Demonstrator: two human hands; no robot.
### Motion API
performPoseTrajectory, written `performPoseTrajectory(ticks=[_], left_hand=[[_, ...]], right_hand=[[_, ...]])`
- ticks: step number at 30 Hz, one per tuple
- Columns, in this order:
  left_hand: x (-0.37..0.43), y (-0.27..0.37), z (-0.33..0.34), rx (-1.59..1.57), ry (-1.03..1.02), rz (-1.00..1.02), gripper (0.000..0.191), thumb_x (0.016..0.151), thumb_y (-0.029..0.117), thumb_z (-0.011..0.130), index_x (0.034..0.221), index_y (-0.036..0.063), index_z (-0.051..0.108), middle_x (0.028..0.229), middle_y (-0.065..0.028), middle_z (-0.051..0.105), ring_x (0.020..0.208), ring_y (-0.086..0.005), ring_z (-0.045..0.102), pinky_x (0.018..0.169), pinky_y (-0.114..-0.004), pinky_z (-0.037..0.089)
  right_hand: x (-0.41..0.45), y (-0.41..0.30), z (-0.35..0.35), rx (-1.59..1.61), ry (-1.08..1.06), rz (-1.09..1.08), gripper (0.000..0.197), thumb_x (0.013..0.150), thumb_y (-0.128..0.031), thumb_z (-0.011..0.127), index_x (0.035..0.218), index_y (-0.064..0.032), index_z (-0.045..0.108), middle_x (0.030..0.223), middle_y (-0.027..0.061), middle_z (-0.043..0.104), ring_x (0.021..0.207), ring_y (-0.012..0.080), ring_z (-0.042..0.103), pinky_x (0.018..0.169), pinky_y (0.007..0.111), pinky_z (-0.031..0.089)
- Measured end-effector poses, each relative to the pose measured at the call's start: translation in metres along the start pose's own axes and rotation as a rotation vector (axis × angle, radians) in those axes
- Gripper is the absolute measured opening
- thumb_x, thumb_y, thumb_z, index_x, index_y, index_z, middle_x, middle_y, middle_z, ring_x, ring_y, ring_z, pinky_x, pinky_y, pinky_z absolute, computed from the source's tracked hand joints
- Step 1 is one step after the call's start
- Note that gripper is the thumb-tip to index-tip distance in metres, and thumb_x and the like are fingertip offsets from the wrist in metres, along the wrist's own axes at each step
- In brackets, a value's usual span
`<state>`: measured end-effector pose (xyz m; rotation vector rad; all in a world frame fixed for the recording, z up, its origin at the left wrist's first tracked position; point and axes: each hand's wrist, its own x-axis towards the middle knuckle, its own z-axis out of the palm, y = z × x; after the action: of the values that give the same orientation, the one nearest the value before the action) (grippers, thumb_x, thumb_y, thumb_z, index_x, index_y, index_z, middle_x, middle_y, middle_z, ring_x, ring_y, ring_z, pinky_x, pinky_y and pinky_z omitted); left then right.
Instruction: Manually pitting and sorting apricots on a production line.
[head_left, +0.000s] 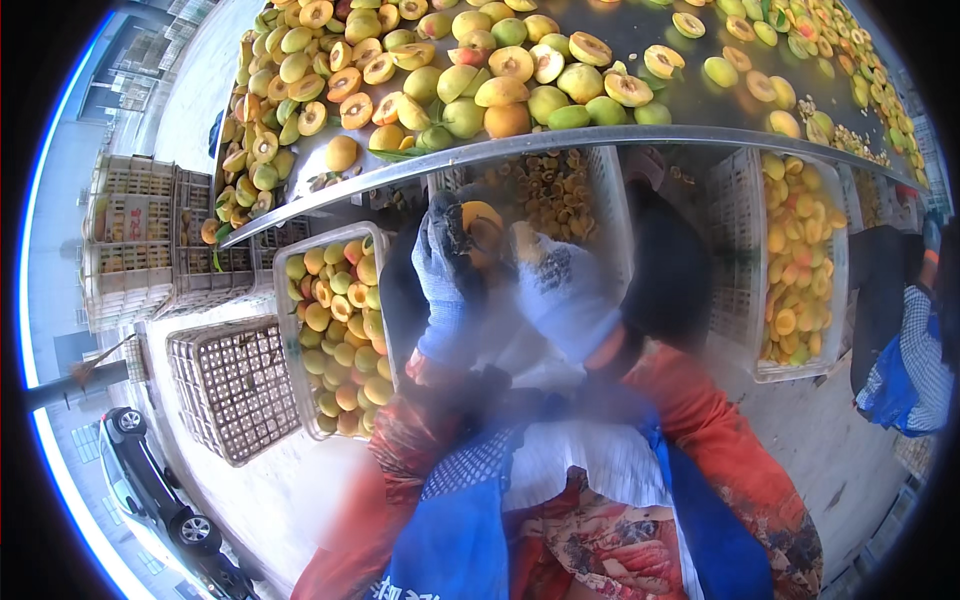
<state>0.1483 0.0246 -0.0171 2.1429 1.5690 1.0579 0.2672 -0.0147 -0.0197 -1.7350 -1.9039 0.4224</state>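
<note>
My left hand (444, 259), in a blue-grey knit glove with a dark palm, holds a yellow-orange stone fruit (482, 225), apricot-like, with a dark hollow or shadow on its lower side. Close by on the right, my right hand (562, 281) wears a similar glove with worn, dirty fingertips. Its fingers are curled towards the fruit; blur hides whether anything is in them. Both hands are over my lap, just below the metal table edge (540, 140). Beyond them, a crate (611, 202) holds many halved fruits (559, 191).
Whole and halved fruits (465, 82) cover much of the metal table (637, 22). Crates of fruit stand left (281, 277) and right (840, 300). An upturned crate (232, 390) and stacked crates (131, 240) are farther left. Another person (904, 367) sits at right; a car (154, 495) is parked lower left.
</note>
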Motion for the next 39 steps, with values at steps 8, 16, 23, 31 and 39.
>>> performPoseTrajectory(ticks=[8, 16, 23, 31, 39], left_hand=[[0.012, 0.018, 0.005, -0.422, 0.002, -0.29, 0.033, 0.083, 0.021, 0.053, 0.109, 0.0001, 0.053, 0.1, -0.0144, 0.058, 0.088, -0.0264, 0.057, 0.077, -0.033, 0.045], [0.009, 0.014, -0.003, -0.427, -0.065, -0.085, 0.033, 0.088, 0.022, 0.05, 0.11, -0.001, 0.054, 0.092, -0.0109, 0.062, 0.082, -0.0142, 0.058, 0.075, -0.027, 0.046], [0.005, 0.006, 0.008, -0.359, -0.449, -0.236, 0.033, 0.082, 0.027, 0.055, 0.102, 0.0011, 0.059, 0.088, -0.0132, 0.063, 0.081, -0.0179, 0.061, 0.072, -0.03, 0.047], [0.023, -0.003, 0.02, -0.631, -0.136, 0.127, 0.031, 0.077, 0.019, 0.065, 0.1, 0.0009, 0.058, 0.087, -0.0121, 0.062, 0.08, -0.0181, 0.061, 0.07, -0.03, 0.048], [0.03, -0.123, -0.05, -0.196, -0.082, -0.225, 0.03, 0.08, 0.001, 0.041, 0.107, -0.0024, 0.054, 0.1, -0.0181, 0.059, 0.09, -0.0248, 0.059, 0.08, -0.031, 0.046]], right_hand=[[0.003, -0.011, -0.019, 0.271, -0.143, 0.22, 0.025, 0.073, -0.019, 0.061, 0.091, -0.0037, 0.052, 0.079, 0.0203, 0.061, 0.069, 0.0329, 0.062, 0.061, 0.04, 0.049], [0.004, 0.018, -0.035, 1.169, -0.642, 0.166, 0.02, 0.074, -0.019, 0.06, 0.089, -0.0056, 0.056, 0.06, 0.0015, 0.05, 0.047, 0.0113, 0.049, 0.042, 0.024, 0.039], [-0.013, 0.018, -0.049, 1.239, -0.666, 0.178, 0.025, 0.075, -0.016, 0.059, 0.095, -0.0025, 0.052, 0.061, 0.0017, 0.049, 0.039, 0.0093, 0.043, 0.035, 0.021, 0.035], [0.001, 0.03, -0.031, 2.07, -1.098, 0.419, 0.029, 0.075, -0.013, 0.057, 0.101, -0.0025, 0.049, 0.07, 0.0061, 0.052, 0.047, 0.0126, 0.049, 0.044, 0.023, 0.04], [0.024, 0.041, -0.041, 2.236, -0.432, 0.503, 0.021, 0.071, -0.015, 0.058, 0.076, -0.0024, 0.043, 0.044, 0.0045, 0.037, 0.03, 0.0165, 0.036, 0.029, 0.028, 0.03]])
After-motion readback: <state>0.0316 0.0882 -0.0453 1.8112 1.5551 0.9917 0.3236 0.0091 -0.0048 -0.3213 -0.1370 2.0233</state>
